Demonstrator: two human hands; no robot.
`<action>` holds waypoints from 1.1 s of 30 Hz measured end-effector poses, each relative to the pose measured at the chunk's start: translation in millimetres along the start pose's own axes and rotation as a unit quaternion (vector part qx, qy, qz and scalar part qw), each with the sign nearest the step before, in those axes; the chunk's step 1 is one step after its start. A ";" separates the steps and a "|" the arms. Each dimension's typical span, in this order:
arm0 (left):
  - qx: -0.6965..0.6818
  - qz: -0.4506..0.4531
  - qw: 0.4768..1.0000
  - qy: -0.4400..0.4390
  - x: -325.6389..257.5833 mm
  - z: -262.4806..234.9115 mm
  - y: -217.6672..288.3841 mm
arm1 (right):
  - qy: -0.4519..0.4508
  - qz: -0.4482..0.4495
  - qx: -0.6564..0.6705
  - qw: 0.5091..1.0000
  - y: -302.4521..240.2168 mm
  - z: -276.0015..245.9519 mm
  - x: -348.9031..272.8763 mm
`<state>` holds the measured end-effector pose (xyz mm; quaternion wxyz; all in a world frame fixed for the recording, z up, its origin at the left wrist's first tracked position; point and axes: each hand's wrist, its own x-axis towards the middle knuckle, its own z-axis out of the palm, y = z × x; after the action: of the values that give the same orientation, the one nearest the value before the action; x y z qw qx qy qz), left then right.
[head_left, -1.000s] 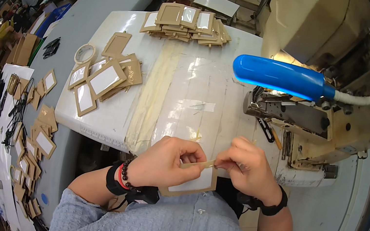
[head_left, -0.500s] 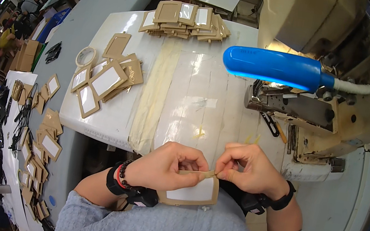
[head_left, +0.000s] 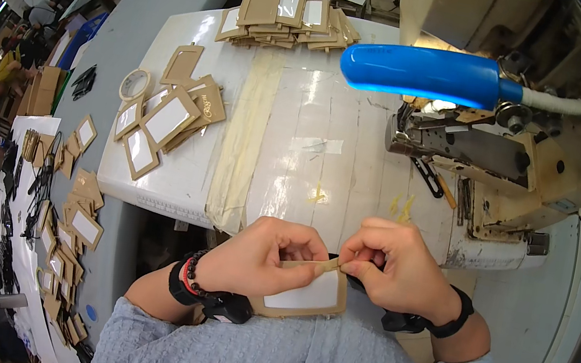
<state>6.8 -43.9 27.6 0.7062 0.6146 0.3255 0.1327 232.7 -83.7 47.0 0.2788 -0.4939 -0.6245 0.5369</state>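
Note:
A tan card holder (head_left: pixel 307 296) with a white window is held close to my body, below the near edge of the white worktable (head_left: pixel 285 212). My left hand (head_left: pixel 263 256) is closed on its upper edge, thumb on top. At the holder's upper right corner, my right hand (head_left: pixel 399 269) pinches a small end of it between thumb and forefinger. The two sets of fingertips almost meet there. Both hands cover part of the top edge, so the detail in the pinch cannot be made out.
Similar holders lie in a far pile (head_left: pixel 259 9), a left pile (head_left: pixel 169 121) beside a tape roll (head_left: pixel 135 86), and on the grey side table (head_left: pixel 180 14). At right stands a sewing machine (head_left: pixel 553 189) with a blue lamp (head_left: pixel 418 73); black-handled snips (head_left: pixel 427 178) lie near it.
The view has shifted slightly, with the lamp and far pile sitting higher in it. My hands keep the same grip on the card holder, with only slight finger movement.

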 end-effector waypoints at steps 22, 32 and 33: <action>-0.114 0.117 0.963 0.214 14.7 16.8 4.9 | 0.347 -0.207 -0.156 0.901 -4.7 41.5 3.8; -0.162 0.090 0.958 0.218 16.6 16.5 5.5 | 0.360 -0.202 -0.159 0.897 -3.8 42.6 6.6; -0.165 0.091 0.957 0.219 16.8 16.5 5.4 | 0.359 -0.200 -0.159 0.898 -4.0 42.4 6.7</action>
<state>30.9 -45.8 28.3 0.6938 0.4725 0.3884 0.3801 191.8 -94.1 38.2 0.5033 -0.5557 -0.6444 0.1502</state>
